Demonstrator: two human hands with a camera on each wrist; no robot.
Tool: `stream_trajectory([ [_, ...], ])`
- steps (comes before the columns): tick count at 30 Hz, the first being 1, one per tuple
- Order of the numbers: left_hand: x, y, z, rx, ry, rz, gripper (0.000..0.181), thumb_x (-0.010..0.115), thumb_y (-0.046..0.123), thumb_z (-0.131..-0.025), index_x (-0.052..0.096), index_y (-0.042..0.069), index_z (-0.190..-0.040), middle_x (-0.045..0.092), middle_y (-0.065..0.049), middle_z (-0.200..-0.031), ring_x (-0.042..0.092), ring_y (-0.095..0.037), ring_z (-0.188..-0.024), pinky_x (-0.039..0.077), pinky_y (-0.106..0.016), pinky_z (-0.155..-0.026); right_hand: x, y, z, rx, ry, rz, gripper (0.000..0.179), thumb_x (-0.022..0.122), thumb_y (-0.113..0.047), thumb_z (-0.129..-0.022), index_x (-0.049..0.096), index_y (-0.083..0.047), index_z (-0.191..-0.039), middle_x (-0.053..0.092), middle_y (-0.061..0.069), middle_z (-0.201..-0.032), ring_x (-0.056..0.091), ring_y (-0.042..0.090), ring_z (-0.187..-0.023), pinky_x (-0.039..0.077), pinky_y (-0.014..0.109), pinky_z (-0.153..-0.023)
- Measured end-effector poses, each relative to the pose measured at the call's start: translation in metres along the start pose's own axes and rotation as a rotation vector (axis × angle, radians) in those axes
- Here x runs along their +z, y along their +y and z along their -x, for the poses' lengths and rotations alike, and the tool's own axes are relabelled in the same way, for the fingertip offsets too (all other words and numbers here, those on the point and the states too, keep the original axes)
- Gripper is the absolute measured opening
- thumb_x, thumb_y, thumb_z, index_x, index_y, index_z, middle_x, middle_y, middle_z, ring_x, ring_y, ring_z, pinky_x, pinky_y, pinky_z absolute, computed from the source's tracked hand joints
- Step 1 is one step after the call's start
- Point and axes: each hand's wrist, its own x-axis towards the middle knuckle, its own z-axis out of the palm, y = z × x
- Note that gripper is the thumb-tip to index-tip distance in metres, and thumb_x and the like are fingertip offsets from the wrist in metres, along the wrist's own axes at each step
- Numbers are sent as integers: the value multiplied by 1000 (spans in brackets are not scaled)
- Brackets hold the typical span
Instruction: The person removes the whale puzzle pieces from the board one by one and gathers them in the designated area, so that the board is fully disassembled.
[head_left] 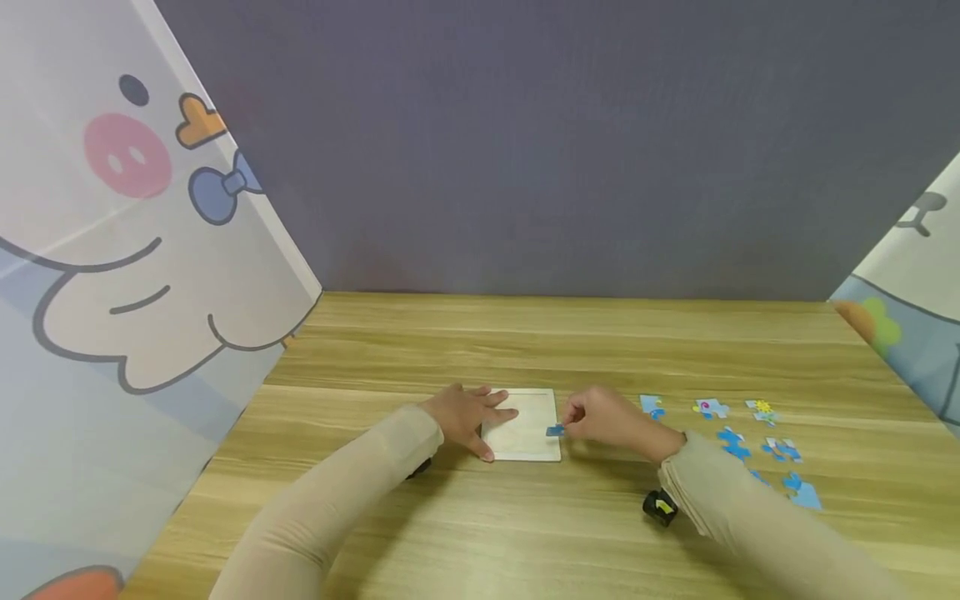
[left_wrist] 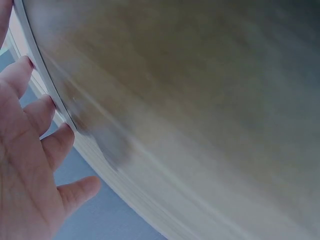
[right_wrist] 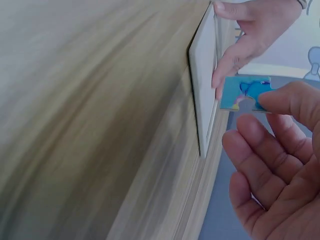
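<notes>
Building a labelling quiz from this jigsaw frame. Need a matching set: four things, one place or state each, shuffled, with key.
1. left hand
2. right hand
3. puzzle board
4. loose puzzle pieces

A. scattered on the table, on the person's right
B. lies flat between the two hands
C. pinches a blue puzzle piece
D. fingers spread, resting on the board's left edge

Pairs: 1-D, 2-C, 3-B, 4-A

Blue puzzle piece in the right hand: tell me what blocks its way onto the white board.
Nothing visible does. The right hand pinches the blue puzzle piece right at the white square board's right edge. The left hand rests on the board's left side, leaving the near part bare.
</notes>
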Motion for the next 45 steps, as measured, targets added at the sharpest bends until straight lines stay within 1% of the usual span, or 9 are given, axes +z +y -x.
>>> stream_trajectory([
  [6,-3,-1,0,0,17,-13,83,64,58,-80,31,32,-151,15,2,-159,18,-23,-144,22,-58,-110,-10,6,14,-26,33,39,11,66,0,-76,64,-10,-72,58,-8,-69,44,4,-59,45,24,-58],
  [10,-1,0,0,12,16,-27,83,64,59,-80,31,31,-151,17,1,-159,20,-24,-144,23,-57,-110,-15,11,26,-12,23,-21,9,67,0,-76,63,-7,-75,57,-9,-67,46,3,-58,44,23,-56],
  [13,1,1,1,14,21,-23,83,64,59,-80,32,31,-151,18,1,-158,21,-24,-143,24,-57,-109,-18,16,34,24,3,-101,9,68,0,-79,61,-2,-84,52,-8,-63,41,3,-54,41,23,-53],
  [17,0,2,3,11,28,-10,83,64,58,-79,32,30,-151,18,1,-158,21,-24,-144,23,-57,-109,-25,26,46,61,-15,-148,26,67,-1,-82,60,9,-105,55,-5,-64,40,3,-53,40,23,-53],
  [20,-1,2,4,7,20,0,82,64,57,-80,32,30,-151,18,1,-159,20,-24,-144,22,-58,-110,-31,32,54,75,-33,-148,35,67,-3,-85,59,13,-114,62,-2,-71,50,5,-59,45,23,-56],
  [26,-1,3,3,-8,8,-9,83,64,57,-80,31,31,-151,17,1,-159,20,-24,-144,22,-57,-110,-45,44,73,102,-97,-199,33,63,0,-86,58,17,-113,67,1,-74,61,10,-68,50,26,-62],
  [32,-2,6,1,-32,-3,-36,83,64,58,-80,30,32,-151,17,3,-159,21,-23,-143,22,-55,-111,-61,53,88,139,-205,-334,35,60,3,-87,52,23,-115,66,7,-73,60,14,-65,52,27,-64],
  [40,-5,11,3,-54,-2,-31,83,66,56,-80,30,33,-151,18,2,-158,22,-25,-143,23,-56,-110,-71,69,95,125,-319,-497,33,51,10,-86,45,27,-113,64,0,-71,63,11,-66,55,26,-65],
  [45,-6,14,4,-72,-6,-34,82,67,54,-80,30,33,-151,19,3,-158,23,-24,-143,24,-56,-110,-68,73,95,163,-336,-507,34,50,9,-86,45,27,-114,61,-2,-70,60,8,-64,54,24,-63],
])
